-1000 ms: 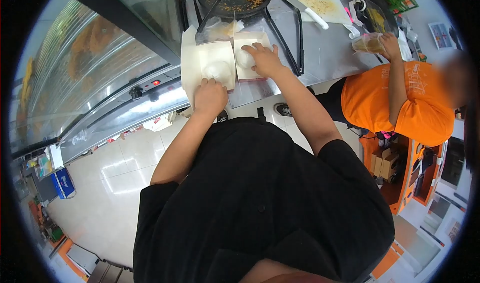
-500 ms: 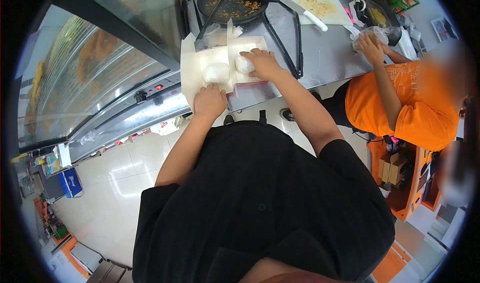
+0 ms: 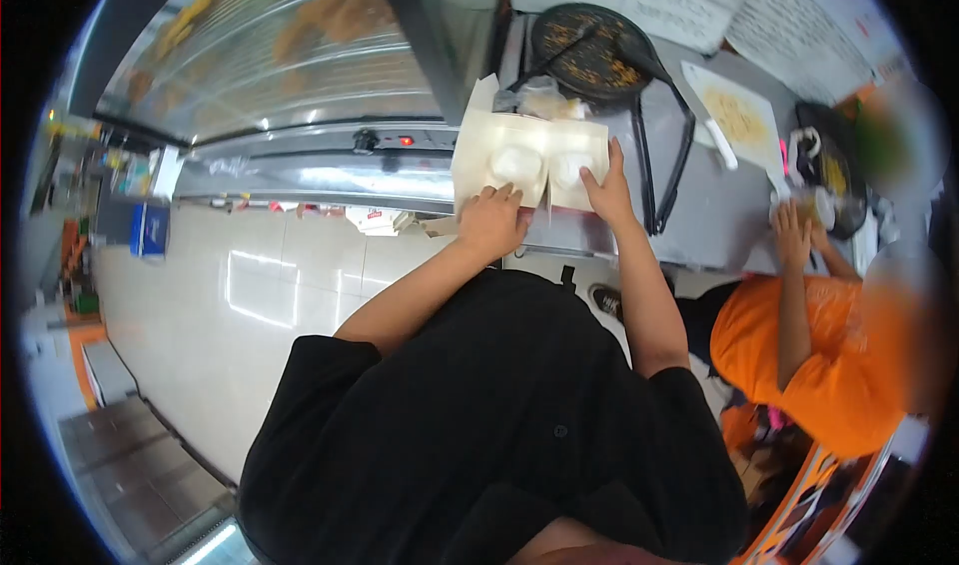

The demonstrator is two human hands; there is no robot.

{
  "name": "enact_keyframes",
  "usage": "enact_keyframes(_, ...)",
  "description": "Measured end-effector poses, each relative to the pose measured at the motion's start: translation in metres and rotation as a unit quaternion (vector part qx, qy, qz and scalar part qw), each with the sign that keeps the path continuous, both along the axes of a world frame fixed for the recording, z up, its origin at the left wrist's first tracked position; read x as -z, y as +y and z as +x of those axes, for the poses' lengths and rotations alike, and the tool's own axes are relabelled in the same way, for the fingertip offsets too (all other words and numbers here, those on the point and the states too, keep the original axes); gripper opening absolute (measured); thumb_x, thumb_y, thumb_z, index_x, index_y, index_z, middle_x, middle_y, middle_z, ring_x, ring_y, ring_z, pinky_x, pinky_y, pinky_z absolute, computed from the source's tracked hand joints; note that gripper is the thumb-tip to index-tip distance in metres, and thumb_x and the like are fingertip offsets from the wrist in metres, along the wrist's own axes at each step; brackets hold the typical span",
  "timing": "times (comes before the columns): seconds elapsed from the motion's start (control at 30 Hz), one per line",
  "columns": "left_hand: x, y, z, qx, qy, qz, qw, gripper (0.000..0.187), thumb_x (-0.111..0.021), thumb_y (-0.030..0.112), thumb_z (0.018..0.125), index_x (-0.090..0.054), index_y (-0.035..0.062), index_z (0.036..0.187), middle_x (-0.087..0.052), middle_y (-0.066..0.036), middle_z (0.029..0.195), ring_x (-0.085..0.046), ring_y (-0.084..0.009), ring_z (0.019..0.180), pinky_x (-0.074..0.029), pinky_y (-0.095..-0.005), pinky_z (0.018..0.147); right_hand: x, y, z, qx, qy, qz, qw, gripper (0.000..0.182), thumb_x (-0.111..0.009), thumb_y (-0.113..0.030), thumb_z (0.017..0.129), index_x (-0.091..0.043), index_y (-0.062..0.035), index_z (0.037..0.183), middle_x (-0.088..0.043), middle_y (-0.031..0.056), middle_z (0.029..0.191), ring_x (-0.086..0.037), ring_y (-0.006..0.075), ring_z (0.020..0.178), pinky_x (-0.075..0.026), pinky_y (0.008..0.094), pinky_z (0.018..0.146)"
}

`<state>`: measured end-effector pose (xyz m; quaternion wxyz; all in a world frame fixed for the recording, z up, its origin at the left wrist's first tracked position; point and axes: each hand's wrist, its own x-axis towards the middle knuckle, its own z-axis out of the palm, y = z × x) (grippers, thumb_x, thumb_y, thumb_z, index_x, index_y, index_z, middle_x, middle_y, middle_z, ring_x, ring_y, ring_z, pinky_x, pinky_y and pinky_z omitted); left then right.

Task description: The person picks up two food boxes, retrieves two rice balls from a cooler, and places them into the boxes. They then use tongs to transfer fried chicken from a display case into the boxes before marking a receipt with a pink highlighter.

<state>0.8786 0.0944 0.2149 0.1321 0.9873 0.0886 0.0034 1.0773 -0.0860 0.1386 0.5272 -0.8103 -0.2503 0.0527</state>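
Two open cream cardboard boxes, a left box (image 3: 475, 155) and a right box (image 3: 567, 133), sit side by side at the counter's front edge. A white wrapped round bundle (image 3: 516, 165) lies in the left one, and a second white bundle (image 3: 573, 169) in the right one. My left hand (image 3: 492, 222) has its fingers curled over the left box's front wall, close to the bundle. On the right box's side wall, my right hand (image 3: 611, 191) closes with the thumb inside, near the bundle, and the fingers outside.
Behind the boxes stands a dark round pan (image 3: 591, 57) with brown bits and utensils. Black tongs (image 3: 671, 165), a white-handled knife (image 3: 721, 143) and a cutting board (image 3: 739, 115) lie to the right. A glass display case (image 3: 290, 45) is on the left. A person in orange (image 3: 799, 355) handles a container.
My view has swung, so everything sits differently in the picture. My right hand has left the right bundle's top and now holds the box's side wall. My left hand stays at the front wall.
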Motion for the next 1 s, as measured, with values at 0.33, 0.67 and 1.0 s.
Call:
enact_keyframes(0.33,-0.065,0.012,-0.063,-0.092,-0.227,-0.214,0.946,0.029,-0.072,0.022,0.095,-0.073,0.0001,0.114,-0.072,-0.018,0.122,-0.068,-0.0346,0.111,-0.053,-0.0427,0.097,-0.007,-0.052,-0.037,0.104,0.036,0.065,0.992,0.049,-0.061,-0.026,0.105,-0.05,0.0026,0.143,-0.057,0.0218,0.138,-0.061,0.0289,0.122,-0.05,0.0381,0.102)
enact_keyframes(0.67,-0.069,0.06,-0.122,-0.294,-0.22,-0.293,0.883,0.024,-0.07,0.024,0.101,-0.075,0.0008,0.108,-0.074,-0.007,0.095,-0.066,-0.012,0.083,-0.051,-0.0258,0.065,-0.012,-0.12,-0.012,0.268,-0.275,-0.177,0.906,0.064,-0.089,-0.035,0.08,-0.059,-0.0007,0.125,-0.062,0.018,0.121,-0.059,0.0368,0.11,-0.044,0.0478,0.102)
enact_keyframes(1.0,-0.161,0.127,-0.028,-0.082,-0.363,0.04,0.927,0.071,-0.071,0.026,0.097,-0.039,0.0093,0.158,-0.02,-0.023,0.17,-0.023,-0.0423,0.156,-0.026,-0.0512,0.124,0.019,-0.129,0.047,0.223,-0.035,-0.246,0.943,0.125,-0.094,-0.029,0.065,-0.021,0.0186,0.154,-0.049,0.037,0.144,-0.052,0.0466,0.132,-0.044,0.0428,0.114)
